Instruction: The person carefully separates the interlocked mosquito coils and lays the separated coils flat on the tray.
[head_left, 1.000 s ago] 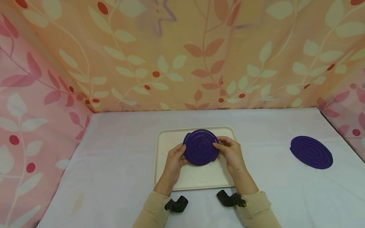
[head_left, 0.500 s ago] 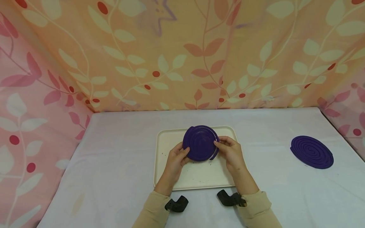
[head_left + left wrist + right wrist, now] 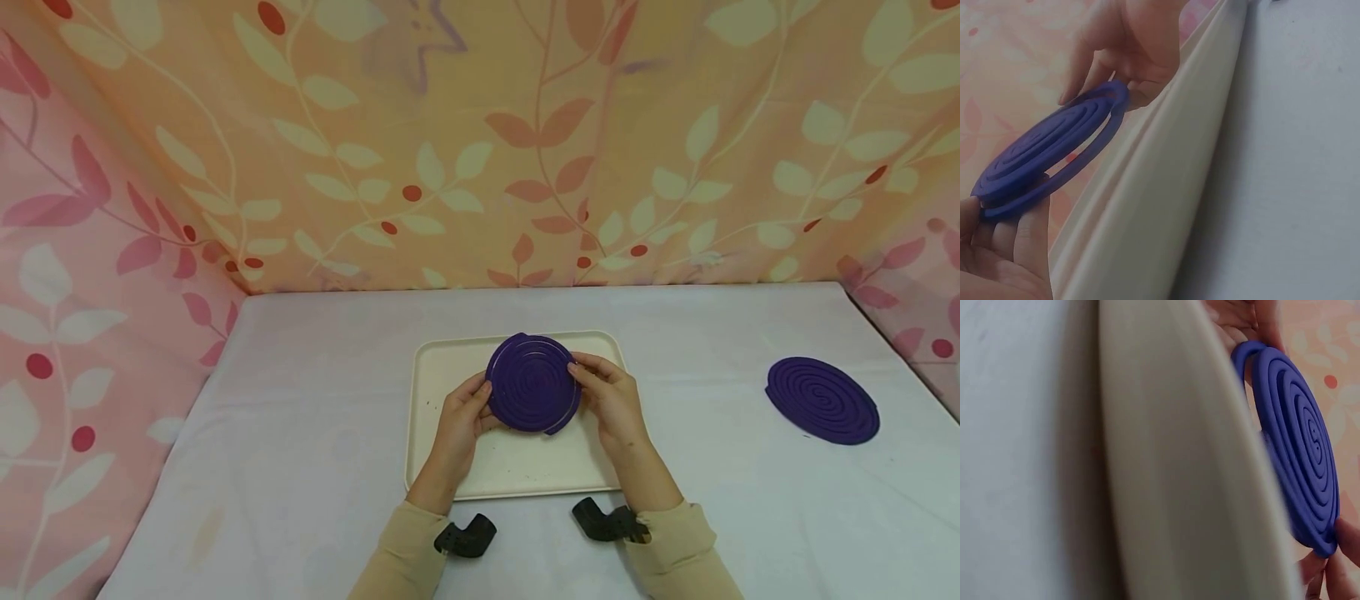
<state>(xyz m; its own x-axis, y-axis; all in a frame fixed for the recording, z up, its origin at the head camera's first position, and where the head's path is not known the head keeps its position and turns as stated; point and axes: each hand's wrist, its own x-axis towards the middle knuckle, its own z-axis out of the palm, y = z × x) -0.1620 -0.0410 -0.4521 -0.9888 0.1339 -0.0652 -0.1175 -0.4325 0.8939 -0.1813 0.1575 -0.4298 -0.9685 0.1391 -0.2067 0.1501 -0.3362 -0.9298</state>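
In the head view a flat purple spiral coil (image 3: 534, 385), wound from one thick strand, is held up over a cream tray (image 3: 517, 471). My left hand (image 3: 459, 423) pinches its left rim, thumb in front and fingers behind. The opposite rim is between the thumb and fingers of my right hand (image 3: 617, 404). Both wrist views show the coil (image 3: 1041, 147) tilted, its outermost turn hanging partly apart from the rest, with a gap between. Seen from the right wrist, the coil's face (image 3: 1300, 434) shows tight inner rings. The fingertips behind it are partly hidden.
A second purple spiral coil (image 3: 822, 401) lies flat on the white tablecloth (image 3: 712, 458) at the right. Small dark crumbs dot the tray. A black wrist device (image 3: 467, 537) sits by the left cuff, another (image 3: 606, 521) by the right. Floral cloth (image 3: 375, 167) stands behind and at both sides.
The held coil tips back and then forward again, shifting slightly right. Its loose outer strand end, which stuck out at lower right, now lies closer to the disc. Both hands keep their grip.
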